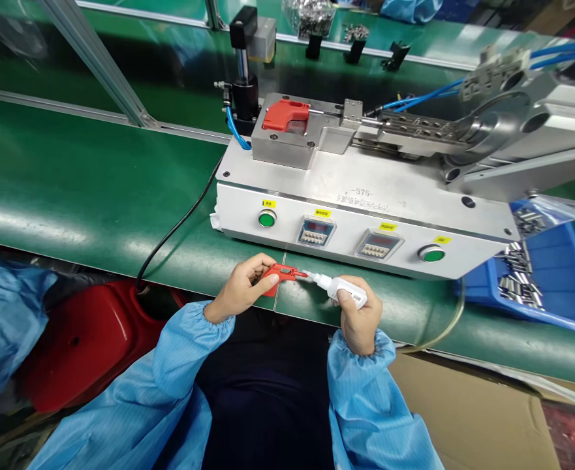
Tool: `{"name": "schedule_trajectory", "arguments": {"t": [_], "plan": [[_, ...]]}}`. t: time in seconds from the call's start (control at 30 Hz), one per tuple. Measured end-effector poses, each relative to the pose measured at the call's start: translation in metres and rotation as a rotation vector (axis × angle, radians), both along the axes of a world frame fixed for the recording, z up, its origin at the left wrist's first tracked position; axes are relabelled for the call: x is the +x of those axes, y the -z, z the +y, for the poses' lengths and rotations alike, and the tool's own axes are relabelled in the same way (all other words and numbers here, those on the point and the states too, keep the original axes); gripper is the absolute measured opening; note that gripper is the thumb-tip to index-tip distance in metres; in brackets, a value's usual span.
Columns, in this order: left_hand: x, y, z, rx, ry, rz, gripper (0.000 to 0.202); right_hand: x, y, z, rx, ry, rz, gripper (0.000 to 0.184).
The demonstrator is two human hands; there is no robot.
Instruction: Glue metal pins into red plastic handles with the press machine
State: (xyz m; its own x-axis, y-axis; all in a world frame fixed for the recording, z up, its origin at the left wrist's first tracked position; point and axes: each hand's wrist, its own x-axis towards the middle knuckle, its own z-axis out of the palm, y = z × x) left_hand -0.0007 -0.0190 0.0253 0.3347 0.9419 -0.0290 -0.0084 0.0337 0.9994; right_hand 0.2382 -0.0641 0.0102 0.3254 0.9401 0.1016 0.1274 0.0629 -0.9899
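Note:
My left hand (243,285) grips a red plastic pistol-shaped handle (281,271) just above the bench's front edge. My right hand (362,313) is closed round a small white squeeze bottle (346,292) with a narrow clear nozzle. The nozzle points left and its tip is at the front end of the red handle; whether it touches cannot be made out. Behind both hands stands a white and metal bench machine (365,189), with another red handle (285,115) lying in its metal fixture and a thin metal rod at that handle's front.
A blue bin (568,287) of metal tubes is right of the machine. A black cable (182,225) runs down to the bench edge on the left. A red stool (81,339) stands at lower left beside a blue-sleeved person (6,326). Cardboard (468,405) lies at lower right.

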Motion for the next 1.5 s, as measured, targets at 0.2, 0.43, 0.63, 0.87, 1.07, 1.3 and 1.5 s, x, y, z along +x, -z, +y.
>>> {"name": "schedule_trajectory", "arguments": {"t": [0.2, 0.43, 0.63, 0.87, 1.07, 1.3, 1.5], "plan": [[-0.001, 0.001, 0.001, -0.016, -0.005, -0.003, 0.034, -0.002, -0.012, 0.006, 0.007, -0.060, 0.225, 0.045], [0.000, -0.001, 0.001, -0.043, -0.002, -0.030, 0.038, -0.001, -0.017, 0.008, 0.023, -0.079, 0.307, 0.045], [0.002, -0.004, 0.001, -0.059, -0.005, -0.030, 0.042, -0.003, -0.011, 0.005, -0.019, -0.020, 0.147, 0.047], [0.001, -0.003, 0.001, -0.053, 0.006, -0.021, 0.041, -0.001, -0.005, 0.003, -0.008, -0.010, 0.066, 0.044], [0.001, -0.002, 0.001, -0.048, 0.010, -0.022, 0.040, -0.001, -0.003, 0.002, 0.002, -0.001, 0.051, 0.044], [0.001, -0.002, 0.001, -0.043, 0.000, 0.003, 0.042, -0.001, -0.001, 0.001, 0.005, 0.021, 0.023, 0.045], [0.002, -0.002, 0.000, -0.040, -0.010, 0.014, 0.041, -0.002, 0.000, 0.001, 0.007, 0.027, -0.013, 0.046]]}}
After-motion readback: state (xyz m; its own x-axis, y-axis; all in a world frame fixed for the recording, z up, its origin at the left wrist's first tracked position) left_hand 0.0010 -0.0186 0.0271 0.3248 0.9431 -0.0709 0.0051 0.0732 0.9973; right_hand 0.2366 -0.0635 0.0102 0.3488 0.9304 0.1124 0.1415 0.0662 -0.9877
